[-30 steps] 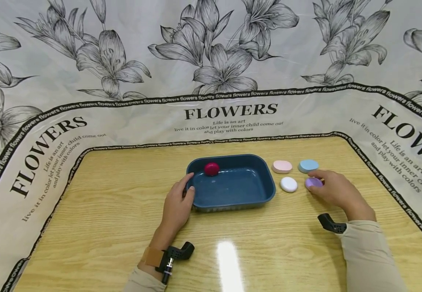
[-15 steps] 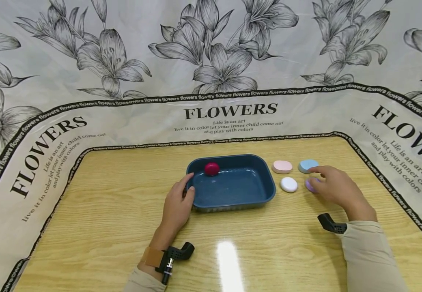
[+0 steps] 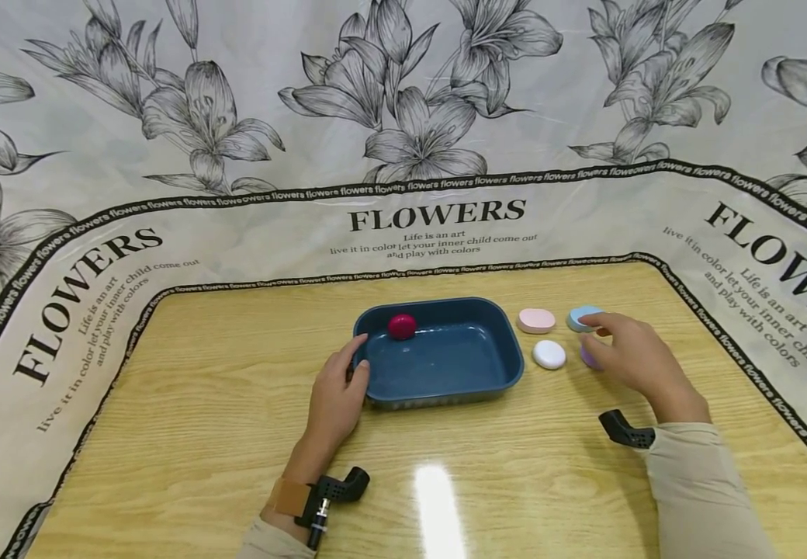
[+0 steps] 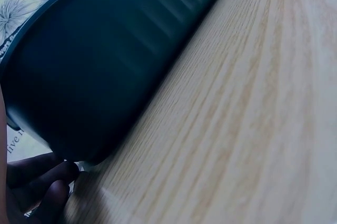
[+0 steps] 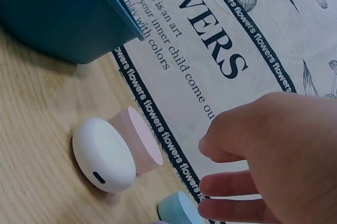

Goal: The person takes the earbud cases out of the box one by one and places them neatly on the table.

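My left hand (image 3: 335,394) grips the left end of a dark blue tub (image 3: 438,399), thumb and index finger at its rim. In the left wrist view the other fingers (image 4: 58,174) curl by the tub's lower corner. A shiny crimson rounded piece (image 3: 402,327) lies inside at the back left. My right hand (image 3: 637,357) hovers over a lilac rounded piece (image 3: 588,355), mostly covering it, with fingertips overlapping a light blue oval piece (image 3: 576,319). The right wrist view shows nothing between thumb and fingers. Beside them lie a pink oval piece (image 3: 536,321) and a white earbud case (image 5: 103,154).
The pieces lie on a wood-grain tabletop (image 3: 201,411), right of the tub. A white cloth (image 3: 271,233) with printed flowers and lettering rises behind and along both sides. A camera mount (image 3: 627,429) sits at each wrist.
My right hand has let go of the lilac piece and shifted up and left toward the light blue piece. The left hand stays on the tub. The head view has shifted slightly.
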`<state>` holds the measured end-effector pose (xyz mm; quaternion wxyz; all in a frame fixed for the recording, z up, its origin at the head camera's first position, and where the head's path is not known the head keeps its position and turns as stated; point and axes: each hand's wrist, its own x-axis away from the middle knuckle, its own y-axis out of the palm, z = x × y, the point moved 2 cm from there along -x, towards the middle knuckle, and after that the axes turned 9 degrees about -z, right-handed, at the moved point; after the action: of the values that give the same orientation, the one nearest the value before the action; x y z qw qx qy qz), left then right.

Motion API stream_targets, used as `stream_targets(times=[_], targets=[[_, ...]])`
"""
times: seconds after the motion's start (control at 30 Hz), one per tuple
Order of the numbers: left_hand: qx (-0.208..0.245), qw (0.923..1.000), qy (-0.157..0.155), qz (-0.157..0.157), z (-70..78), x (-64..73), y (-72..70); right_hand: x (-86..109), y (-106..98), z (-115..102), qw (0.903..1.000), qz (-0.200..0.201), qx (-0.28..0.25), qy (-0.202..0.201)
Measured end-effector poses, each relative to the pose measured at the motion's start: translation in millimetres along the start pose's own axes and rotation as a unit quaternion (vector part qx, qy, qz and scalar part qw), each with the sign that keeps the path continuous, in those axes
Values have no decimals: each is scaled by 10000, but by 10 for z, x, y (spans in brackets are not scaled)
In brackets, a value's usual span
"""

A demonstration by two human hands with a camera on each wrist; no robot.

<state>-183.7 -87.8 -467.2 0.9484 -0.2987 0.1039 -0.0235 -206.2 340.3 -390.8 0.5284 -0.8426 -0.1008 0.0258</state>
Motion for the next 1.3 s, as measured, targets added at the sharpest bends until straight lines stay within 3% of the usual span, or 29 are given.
stream_targets(times=[0.3,0.43,0.77,1.3], targets=[[42,10000,2,0,-16,-15,3,-18,42,-163,9979,470,-56,-448],[42,10000,2,3,-14,-10,-6,-27,64,-206,9976,482,-44,-505],[98,9999,60,20,-2,-15,-20,-66,143,-307,9947,388,-597,-735],[88,9999,111,35,-41,-6,-14,-189,342,-568,9886,446,-695,-1262]])
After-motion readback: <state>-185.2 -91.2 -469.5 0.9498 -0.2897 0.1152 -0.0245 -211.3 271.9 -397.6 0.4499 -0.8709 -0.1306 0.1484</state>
